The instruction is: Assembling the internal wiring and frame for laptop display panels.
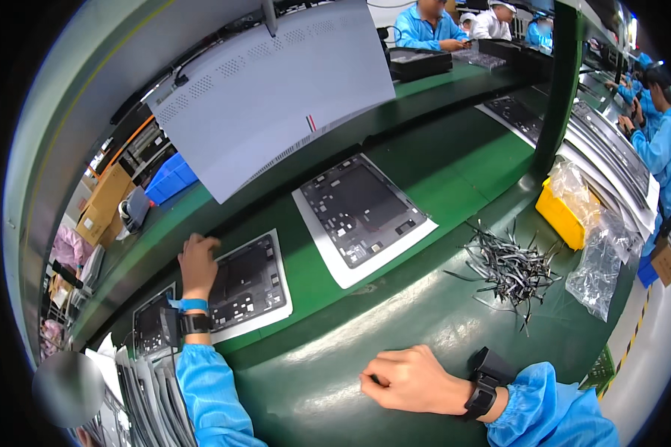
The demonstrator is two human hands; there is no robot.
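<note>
My left hand [199,264] reaches over the far left edge of a thin dark panel [246,279] on a white backing sheet. Its thumb stands apart from the loosely bent fingers, and nothing shows in them. Whether the fingers touch the panel I cannot tell. My right hand [414,380] is closed in a loose fist at the near side of the green bench [313,372], with no thing visible in it. A similar dark panel [361,208] with small silver and white patches lies farther right on its own white sheet.
A heap of thin black strips [511,268] lies right of centre, near a yellow bin [563,212] with clear plastic bags. Stacked panels [145,395] stand at lower left. A large grey monitor back [276,97] overhangs the line. Co-workers in blue [429,30] sit beyond.
</note>
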